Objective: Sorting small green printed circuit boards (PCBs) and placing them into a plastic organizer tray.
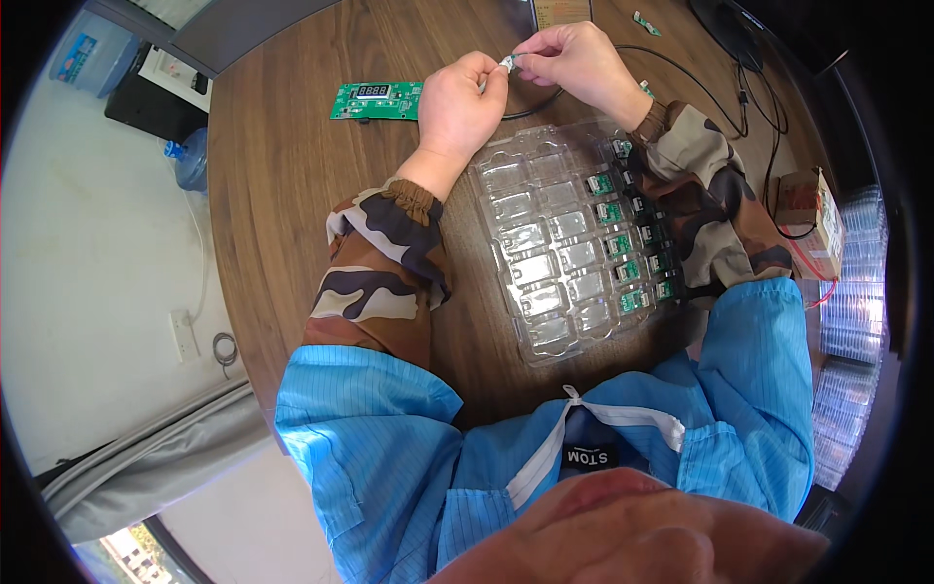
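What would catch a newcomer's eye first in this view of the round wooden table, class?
First, the two hands meeting at the table's far side: the left hand and right hand pinch a tiny pale part between their fingertips. Below them lies a clear moulded plastic tray, its right-hand pockets holding small green circuit boards. Left of the hands rests a long green circuit board with a dark display.

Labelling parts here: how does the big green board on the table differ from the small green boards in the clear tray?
The big green board is long, carries a dark display window and lies loose on the wooden table. The small green boards are squarish, many, and each sits in a pocket of the clear tray. The big one lies left of the hands, the small ones under the right forearm. Both are green circuit boards.
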